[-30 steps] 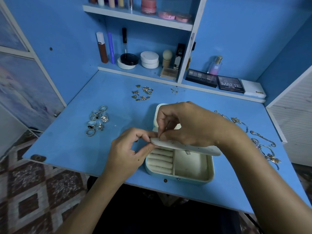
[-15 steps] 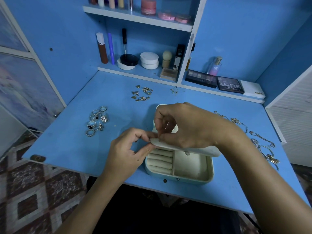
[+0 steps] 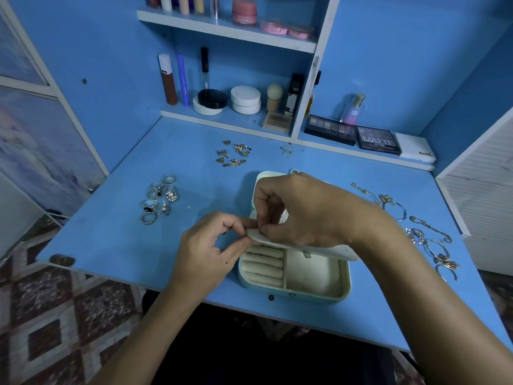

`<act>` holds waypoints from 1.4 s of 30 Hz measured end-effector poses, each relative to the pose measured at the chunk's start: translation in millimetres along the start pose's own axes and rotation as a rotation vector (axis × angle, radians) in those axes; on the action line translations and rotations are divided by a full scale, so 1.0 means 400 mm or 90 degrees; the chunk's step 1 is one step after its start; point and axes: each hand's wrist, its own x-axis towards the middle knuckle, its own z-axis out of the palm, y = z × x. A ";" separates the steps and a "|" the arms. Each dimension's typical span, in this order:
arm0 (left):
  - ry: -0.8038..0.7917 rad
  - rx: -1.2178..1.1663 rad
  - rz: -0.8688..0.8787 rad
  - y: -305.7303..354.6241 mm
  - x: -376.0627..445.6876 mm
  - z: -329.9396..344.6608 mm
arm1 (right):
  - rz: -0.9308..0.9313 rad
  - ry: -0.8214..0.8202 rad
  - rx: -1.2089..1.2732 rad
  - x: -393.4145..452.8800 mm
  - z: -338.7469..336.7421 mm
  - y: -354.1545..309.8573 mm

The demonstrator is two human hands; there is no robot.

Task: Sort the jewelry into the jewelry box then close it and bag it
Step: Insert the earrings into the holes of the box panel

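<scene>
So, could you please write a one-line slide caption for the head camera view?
Both hands pinch the insert panel over the open jewelry box; rings wait unsorted.

We pinch the cream flap (image 3: 319, 247) over the open jewelry box (image 3: 294, 276) with our left hand (image 3: 211, 251) and right hand (image 3: 302, 209); rings (image 3: 159, 198) lie left.
</scene>
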 end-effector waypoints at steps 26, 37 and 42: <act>-0.014 -0.051 -0.023 0.040 0.137 0.021 | 0.037 0.351 0.668 -0.054 -0.034 0.215; -0.014 -0.008 -0.103 -0.041 0.246 0.103 | 0.200 0.548 0.517 0.008 0.031 0.301; -0.049 0.033 -0.162 -0.076 0.250 0.121 | 0.196 0.563 0.411 0.034 0.062 0.331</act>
